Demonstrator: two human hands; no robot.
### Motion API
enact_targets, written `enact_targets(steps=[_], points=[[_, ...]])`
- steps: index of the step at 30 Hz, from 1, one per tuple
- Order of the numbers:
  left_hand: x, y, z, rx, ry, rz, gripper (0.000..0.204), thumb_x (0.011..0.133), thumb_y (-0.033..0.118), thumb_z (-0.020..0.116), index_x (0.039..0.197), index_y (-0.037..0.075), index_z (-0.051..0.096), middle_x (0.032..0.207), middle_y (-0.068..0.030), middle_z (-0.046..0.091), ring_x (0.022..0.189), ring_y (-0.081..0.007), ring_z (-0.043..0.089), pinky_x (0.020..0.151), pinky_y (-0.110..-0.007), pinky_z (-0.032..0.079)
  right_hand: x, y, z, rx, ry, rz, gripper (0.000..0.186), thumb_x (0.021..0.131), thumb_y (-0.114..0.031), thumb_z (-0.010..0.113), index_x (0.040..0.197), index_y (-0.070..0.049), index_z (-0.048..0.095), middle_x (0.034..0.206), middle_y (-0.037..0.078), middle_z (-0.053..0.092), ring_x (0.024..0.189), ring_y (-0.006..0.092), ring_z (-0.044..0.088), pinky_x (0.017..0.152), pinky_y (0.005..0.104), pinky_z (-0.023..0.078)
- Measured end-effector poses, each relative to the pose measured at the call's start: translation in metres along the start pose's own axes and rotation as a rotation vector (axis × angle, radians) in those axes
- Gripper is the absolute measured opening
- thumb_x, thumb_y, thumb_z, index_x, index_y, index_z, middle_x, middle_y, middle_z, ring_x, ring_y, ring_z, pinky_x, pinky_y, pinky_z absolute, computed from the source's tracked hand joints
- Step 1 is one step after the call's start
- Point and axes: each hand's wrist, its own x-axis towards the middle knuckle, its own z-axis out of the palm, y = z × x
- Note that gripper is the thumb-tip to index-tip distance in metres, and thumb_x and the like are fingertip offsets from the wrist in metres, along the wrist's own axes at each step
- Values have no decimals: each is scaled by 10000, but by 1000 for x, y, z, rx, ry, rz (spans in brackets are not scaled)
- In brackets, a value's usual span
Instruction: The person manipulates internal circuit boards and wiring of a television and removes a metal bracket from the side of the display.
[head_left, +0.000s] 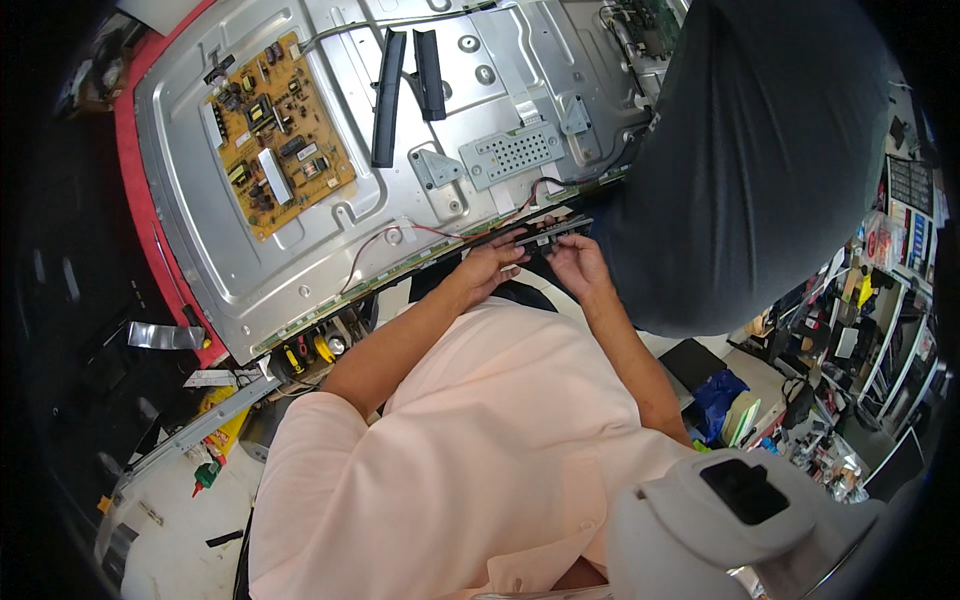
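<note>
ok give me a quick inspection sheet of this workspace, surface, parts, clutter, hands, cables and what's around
Surface: silver metal panel, a red edge showing along its left side.
Job's things: narrow dark part at the panel's near edge, its details too small to tell; orange-brown circuit board on the panel's left half.
Clutter: two black strips on the panel; green bottle with a red tip at lower left.
Hands: left hand and right hand hold the narrow dark part between them.
Cables: thin red wire near the panel's near edge.
Surroundings: large dark fabric shape at right; blue plastic bag and crowded shelves beyond.
</note>
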Motion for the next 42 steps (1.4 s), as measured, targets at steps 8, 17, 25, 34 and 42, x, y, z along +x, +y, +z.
enact_targets(steps=[8,17,25,34,42], points=[[1,0,1,11,8,6,355,835,64,597,1180,128,549,1007,15,587,910,-128,554,777,-278,426,-5,-2,2,-23,-101,-62,379,743,116,451,1092,-23,499,1143,143,534,1168,282,461,1023,387,347],[1,4,11,-64,-18,-18,251,876,140,561,1117,70,566,968,-42,614,862,-175,592,735,-260,478,-11,-6,14,-310,42,-136,316,783,29,542,1076,-75,486,1010,73,579,945,202,565,816,356,472],[7,3,7,-243,2,-88,183,890,171,521,972,12,559,844,-115,631,789,-210,616,693,-280,513,-8,-7,18,-498,72,-115,322,814,-130,632,1086,-108,463,966,42,562,855,166,553,720,334,484],[6,4,9,-278,53,-98,181,894,174,508,979,22,557,834,-122,624,782,-216,611,693,-286,517,-7,-6,17,-545,104,-130,320,829,-179,636,1082,-87,464,975,51,556,863,172,544,750,342,473],[7,4,9,-286,55,-82,176,885,173,525,960,17,557,839,-126,619,794,-219,605,689,-290,510,-8,-6,21,-449,59,-139,292,845,-158,612,1091,-79,476,994,60,569,895,184,558,804,357,468]])
